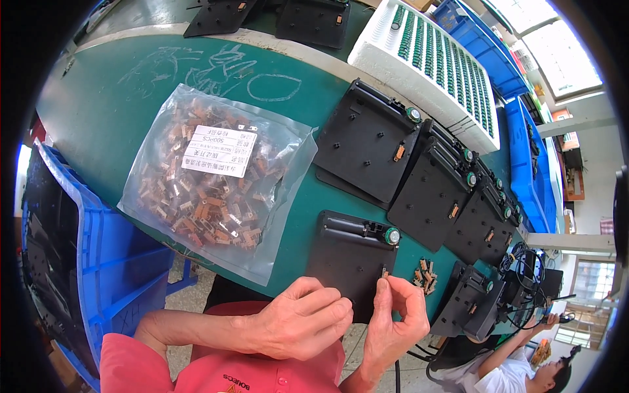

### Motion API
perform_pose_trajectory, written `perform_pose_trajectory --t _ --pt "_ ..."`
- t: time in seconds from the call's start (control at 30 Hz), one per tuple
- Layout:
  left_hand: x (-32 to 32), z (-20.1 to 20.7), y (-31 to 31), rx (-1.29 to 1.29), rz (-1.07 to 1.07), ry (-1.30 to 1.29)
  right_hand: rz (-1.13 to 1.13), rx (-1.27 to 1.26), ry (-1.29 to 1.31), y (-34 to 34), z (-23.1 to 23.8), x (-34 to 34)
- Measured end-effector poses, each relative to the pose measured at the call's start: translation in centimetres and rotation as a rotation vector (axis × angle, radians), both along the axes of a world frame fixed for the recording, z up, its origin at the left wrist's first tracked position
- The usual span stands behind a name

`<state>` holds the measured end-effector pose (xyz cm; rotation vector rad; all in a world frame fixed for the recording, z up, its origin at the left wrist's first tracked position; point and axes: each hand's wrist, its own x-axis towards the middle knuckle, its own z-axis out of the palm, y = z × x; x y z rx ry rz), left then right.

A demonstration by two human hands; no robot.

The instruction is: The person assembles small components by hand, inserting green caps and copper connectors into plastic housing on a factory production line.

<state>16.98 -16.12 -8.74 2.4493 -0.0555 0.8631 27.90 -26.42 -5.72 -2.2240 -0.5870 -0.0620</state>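
A black plastic panel [341, 262] lies at the table's near edge in front of me, with a round green-and-silver part [392, 236] at its far right corner. Over the panel's right edge, my right hand [398, 311] pinches a small brown slide switch [384, 272] between thumb and index finger. My left hand [303, 321] is closed beside the panel's near left part, fingers curled together; whatever they hold is hidden. A small pile of similar switches [425, 278] rests right of the panel. Left of it lies a clear plastic bag [278, 216] full of such switches, with a white label.
More black panels [367, 141] with green round parts and brown switches overlap along the right. Behind them stands a white foam tray [367, 56] of green parts. Blue bins [118, 262] stand at left and far right. A co-worker [511, 367] sits at lower right near black cables [524, 262].
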Motion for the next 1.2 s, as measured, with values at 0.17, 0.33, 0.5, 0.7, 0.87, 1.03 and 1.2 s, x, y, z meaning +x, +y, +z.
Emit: perform_pose_trajectory --t 0.17,0.33,0.5,0.7,0.87,1.03,1.2 --pt "0.1 0.1 -0.3 0.003 0.001 0.008 0.0 0.001 0.021 -0.5 -0.1 0.0" --pt "-0.2 -0.1 0.0 -0.032 -0.016 -0.002 -0.064 0.018 0.066 -0.3 0.1 -0.4" --pt "-0.7 0.0 -0.2 -0.026 -0.004 0.002 -0.055 -0.001 0.059 -0.5 0.2 -0.3" --pt "-0.8 -0.4 0.3 0.008 0.035 -0.065 -0.032 -0.007 0.01 -0.6 -0.1 -0.2" --pt "-0.5 -0.6 0.2 -0.005 0.015 -0.156 -0.043 0.001 0.013 -0.3 0.1 -0.4" --pt "-0.5 -0.6 0.1 -0.024 -0.004 -0.16 -0.042 -0.032 -0.074 -0.1 -0.1 -0.4" --pt "-0.4 -0.4 0.2 -0.022 -0.015 -0.165 -0.019 -0.082 -0.176 0.0 -0.1 -0.4"
